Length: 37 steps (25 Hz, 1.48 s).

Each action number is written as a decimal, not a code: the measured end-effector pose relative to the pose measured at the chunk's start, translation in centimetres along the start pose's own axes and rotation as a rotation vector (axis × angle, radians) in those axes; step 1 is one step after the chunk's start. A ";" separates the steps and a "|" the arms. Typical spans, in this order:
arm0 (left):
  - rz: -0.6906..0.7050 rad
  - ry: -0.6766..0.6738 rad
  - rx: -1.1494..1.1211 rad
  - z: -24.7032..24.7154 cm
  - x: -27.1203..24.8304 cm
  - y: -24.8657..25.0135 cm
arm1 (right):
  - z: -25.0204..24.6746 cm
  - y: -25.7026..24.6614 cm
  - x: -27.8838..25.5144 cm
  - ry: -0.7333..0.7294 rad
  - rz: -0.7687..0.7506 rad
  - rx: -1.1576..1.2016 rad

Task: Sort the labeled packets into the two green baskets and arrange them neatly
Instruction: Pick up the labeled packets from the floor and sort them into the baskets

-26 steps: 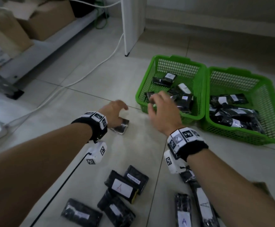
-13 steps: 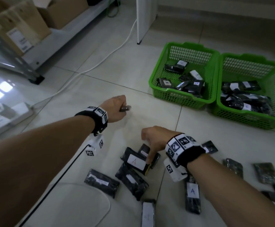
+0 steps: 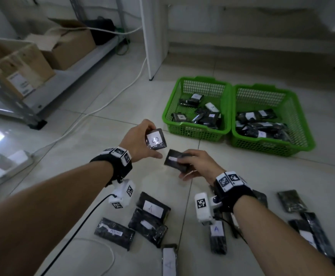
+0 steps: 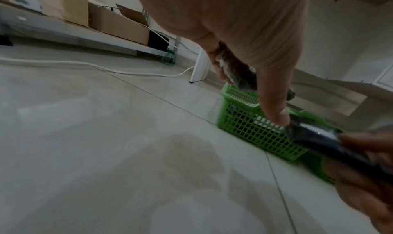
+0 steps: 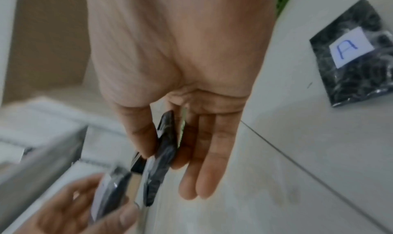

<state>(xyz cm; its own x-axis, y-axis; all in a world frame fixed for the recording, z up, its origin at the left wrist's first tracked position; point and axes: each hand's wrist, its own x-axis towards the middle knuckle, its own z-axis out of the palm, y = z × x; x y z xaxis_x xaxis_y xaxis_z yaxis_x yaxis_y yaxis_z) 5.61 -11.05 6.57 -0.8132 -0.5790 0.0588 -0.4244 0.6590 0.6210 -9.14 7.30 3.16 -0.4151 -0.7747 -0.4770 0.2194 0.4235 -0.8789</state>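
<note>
Packets in black wrap fill both hands above pale floor tiles, the left hand [image 3: 137,139] gripping one [image 3: 156,139] labeled "B", the right hand [image 3: 199,163] pinching another [image 3: 176,161] whose label is unreadable, near two green baskets [image 3: 196,130], with "A"-labeled packets [image 3: 217,236] on the floor and cardboard boxes [image 3: 17,66] shelved beyond.

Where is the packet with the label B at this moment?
In the head view, the B packet is held up in the left hand, above the floor, just left of the left green basket.
</note>
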 end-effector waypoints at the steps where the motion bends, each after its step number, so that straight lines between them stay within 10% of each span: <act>1: 0.023 0.034 -0.013 -0.1 0.3 0.7 | -0.7 -0.5 -0.2 0.022 -0.022 0.167; 12: -0.075 0.052 -0.524 1.7 5.4 5.0 | -6.6 -2.2 -0.5 0.261 -0.222 0.539; 18: -0.198 -0.037 -0.831 2.2 6.2 6.0 | -6.3 -0.9 0.3 0.706 -0.646 -0.205; 26: -0.350 -0.050 -0.954 4.6 8.0 6.9 | -8.2 -1.2 0.3 0.588 -0.494 0.286; 37: -0.149 0.079 -0.798 11.2 13.1 12.3 | -16.6 -0.7 -1.6 0.785 -0.411 0.556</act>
<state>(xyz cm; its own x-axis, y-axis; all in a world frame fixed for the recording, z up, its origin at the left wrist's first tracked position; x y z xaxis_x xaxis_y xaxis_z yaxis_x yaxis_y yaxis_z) -14.72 -5.12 6.26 -0.7277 -0.6852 -0.0323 -0.0902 0.0490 0.9947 -23.27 16.06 4.67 -0.9627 -0.2036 -0.1781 0.2244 -0.2337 -0.9461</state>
